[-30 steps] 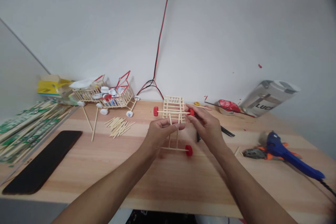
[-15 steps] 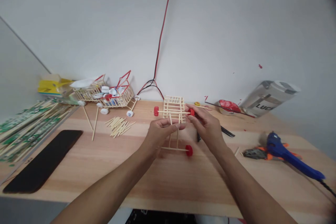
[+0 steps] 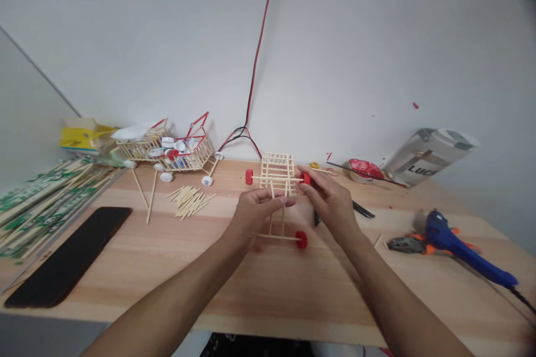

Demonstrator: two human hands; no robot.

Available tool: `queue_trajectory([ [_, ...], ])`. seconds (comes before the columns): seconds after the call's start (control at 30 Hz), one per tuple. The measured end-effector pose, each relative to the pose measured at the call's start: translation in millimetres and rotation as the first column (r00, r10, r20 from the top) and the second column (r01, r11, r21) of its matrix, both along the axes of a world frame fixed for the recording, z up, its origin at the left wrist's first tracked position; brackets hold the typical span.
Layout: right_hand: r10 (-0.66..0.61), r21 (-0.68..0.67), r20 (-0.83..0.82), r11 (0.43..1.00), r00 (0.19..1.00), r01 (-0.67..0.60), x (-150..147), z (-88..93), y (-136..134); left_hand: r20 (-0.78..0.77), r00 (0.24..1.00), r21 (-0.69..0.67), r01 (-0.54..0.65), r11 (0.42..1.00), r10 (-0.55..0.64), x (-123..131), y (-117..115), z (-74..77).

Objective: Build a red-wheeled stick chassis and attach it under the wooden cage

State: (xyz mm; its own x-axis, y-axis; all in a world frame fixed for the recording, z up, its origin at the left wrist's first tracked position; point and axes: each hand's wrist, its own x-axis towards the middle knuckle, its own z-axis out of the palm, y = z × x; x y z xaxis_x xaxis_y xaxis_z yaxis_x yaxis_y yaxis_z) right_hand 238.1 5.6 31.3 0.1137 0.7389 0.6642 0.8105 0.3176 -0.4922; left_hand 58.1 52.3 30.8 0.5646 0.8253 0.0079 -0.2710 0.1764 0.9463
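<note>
Between my hands is a small cart (image 3: 277, 170) built of thin wooden sticks, its lattice basket toward the wall. My left hand (image 3: 258, 209) is closed around the frame sticks, thumb on top. With its fingers pinched, my right hand (image 3: 329, 195) holds the red bottle-cap wheel (image 3: 305, 178) at the right end of the far axle stick. Another red wheel (image 3: 249, 177) sits on that axle's left end. A third red wheel (image 3: 301, 239) is on the near axle's right end; the near axle's left end is hidden behind my left hand.
Two stick carts (image 3: 188, 156) with white wheels, one full of bottle caps, stand at back left. Nearby lie cut sticks (image 3: 190, 202), a black phone-like slab (image 3: 71, 256) and packaged sticks (image 3: 46, 195). Rightward are a red paint dish (image 3: 365, 169), pliers (image 3: 406, 244), a blue glue gun (image 3: 464, 248) and a bag (image 3: 427, 156).
</note>
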Motion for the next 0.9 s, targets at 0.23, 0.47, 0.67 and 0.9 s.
queue_trajectory([
  [0.23,0.005,-0.004,-0.015,1.0,1.0,-0.005,-0.9,0.1,-0.6,-0.012,1.0,0.013,-0.003,1.0,0.003,-0.3,-0.7,2.3],
  [0.47,-0.013,0.004,0.002,1.0,1.0,0.013,-0.4,0.0,0.0,-0.028,1.0,0.019,-0.01,1.0,0.01,-0.2,-0.6,2.3],
  [0.67,-0.006,0.011,0.0,1.0,1.0,0.006,0.0,-0.9,0.6,-0.016,1.0,0.021,0.0,1.0,0.001,-0.7,-0.1,0.7],
  [0.9,-0.006,-0.001,0.012,1.0,1.0,0.006,-0.1,0.6,-0.1,-0.009,1.0,0.017,-0.002,1.0,0.002,-0.2,0.1,-0.4],
])
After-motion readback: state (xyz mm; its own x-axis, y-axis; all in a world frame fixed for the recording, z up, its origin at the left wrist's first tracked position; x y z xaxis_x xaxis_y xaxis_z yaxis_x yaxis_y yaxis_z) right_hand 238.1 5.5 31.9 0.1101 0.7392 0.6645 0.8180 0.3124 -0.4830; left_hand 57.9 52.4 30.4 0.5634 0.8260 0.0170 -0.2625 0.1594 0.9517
